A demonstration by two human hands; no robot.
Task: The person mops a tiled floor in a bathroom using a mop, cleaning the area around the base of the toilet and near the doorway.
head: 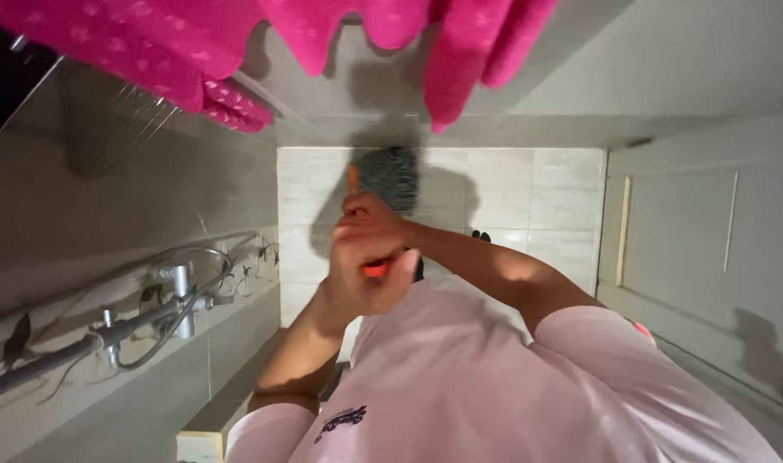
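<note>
Clasped together, both hands [370, 257] wrap an orange brush handle [376, 268], its grey bristles [391, 176] against the tiled wall [528, 197]. Which hand lies on top is hard to tell. Pink rubber gloves [237, 43] hang near the lens, with a shower pipe [108, 334] alongside.

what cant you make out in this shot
- Brush, head view: the clasped hands hide most of its orange handle, and the bristles are dim and blurred.
- Pink gloves, head view: cut off by the top edge, so whether they are worn or hanging is unclear.
- Shower fittings, head view: blurred, and the pipe runs off the left edge.
- Small dark thing, head view: mostly hidden behind the forearm.
</note>
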